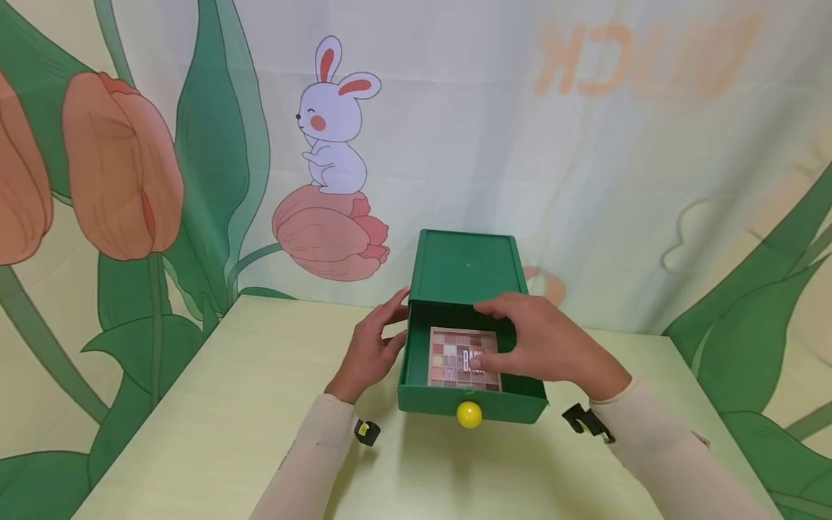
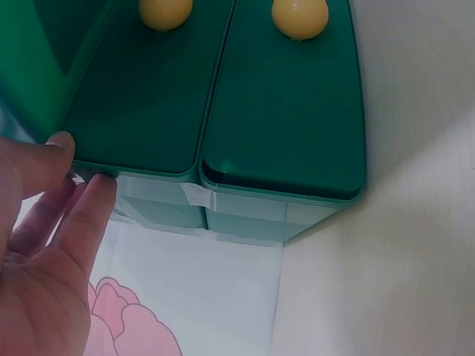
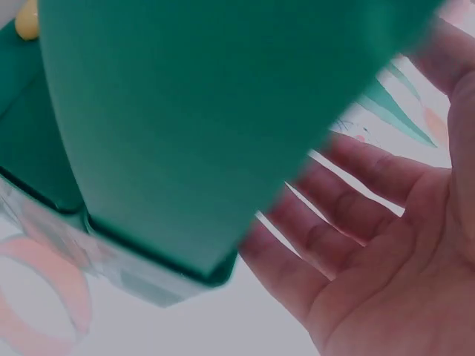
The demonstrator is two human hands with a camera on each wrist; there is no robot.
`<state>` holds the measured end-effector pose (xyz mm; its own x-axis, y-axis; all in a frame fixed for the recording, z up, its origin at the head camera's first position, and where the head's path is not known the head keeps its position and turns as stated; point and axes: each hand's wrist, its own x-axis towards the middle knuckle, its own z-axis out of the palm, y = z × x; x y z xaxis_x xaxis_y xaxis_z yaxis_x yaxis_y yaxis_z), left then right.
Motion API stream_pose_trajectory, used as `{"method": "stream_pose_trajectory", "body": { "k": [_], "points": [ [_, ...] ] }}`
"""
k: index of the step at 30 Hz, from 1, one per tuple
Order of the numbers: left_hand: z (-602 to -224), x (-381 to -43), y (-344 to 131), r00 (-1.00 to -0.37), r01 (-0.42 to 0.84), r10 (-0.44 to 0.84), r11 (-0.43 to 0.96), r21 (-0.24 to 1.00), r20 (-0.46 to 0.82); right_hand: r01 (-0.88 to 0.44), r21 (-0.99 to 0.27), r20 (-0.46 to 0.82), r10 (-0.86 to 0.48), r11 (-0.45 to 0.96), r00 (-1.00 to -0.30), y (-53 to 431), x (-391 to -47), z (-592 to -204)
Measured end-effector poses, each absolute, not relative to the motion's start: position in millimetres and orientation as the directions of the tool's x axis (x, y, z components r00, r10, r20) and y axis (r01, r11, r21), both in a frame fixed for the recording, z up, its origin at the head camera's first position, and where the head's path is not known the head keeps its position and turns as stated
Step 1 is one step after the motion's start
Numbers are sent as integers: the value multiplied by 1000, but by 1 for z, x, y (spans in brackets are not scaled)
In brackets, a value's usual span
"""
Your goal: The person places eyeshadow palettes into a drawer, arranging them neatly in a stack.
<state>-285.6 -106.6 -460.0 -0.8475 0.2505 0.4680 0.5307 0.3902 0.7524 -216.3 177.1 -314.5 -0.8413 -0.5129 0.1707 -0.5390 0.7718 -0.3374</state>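
Observation:
A green drawer cabinet (image 1: 468, 269) stands on the table with its top drawer (image 1: 432, 396) pulled out; the drawer has a round yellow knob (image 1: 469, 414). Flat inside lies an eyeshadow palette (image 1: 448, 359) with a grid of colour pans. My right hand (image 1: 552, 339) is spread over the drawer's right side, thumb overlapping the palette and index finger near the cabinet's front top edge. My left hand (image 1: 372, 352) rests at the cabinet's left side, its fingers (image 2: 87, 219) and thumb touching the edge. In the right wrist view, the green drawer hides the right fingertips.
Below the pulled-out drawer are two more drawers (image 2: 286, 104) with yellow knobs, both pushed in. A curtain (image 1: 455, 130) printed with a rabbit and tulips hangs right behind the cabinet. On the pale table (image 1: 247, 404), a small brownish thing (image 1: 700, 438) shows past the right sleeve.

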Motion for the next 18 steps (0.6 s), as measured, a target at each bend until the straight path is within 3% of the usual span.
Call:
{"method": "stream_pose_trajectory", "body": {
  "k": [18],
  "points": [
    [-459, -285, -106, -851, 526, 233, 366, 768, 471, -426, -374, 235, -360, 824, -903, 241, -199, -298]
  ]
}}
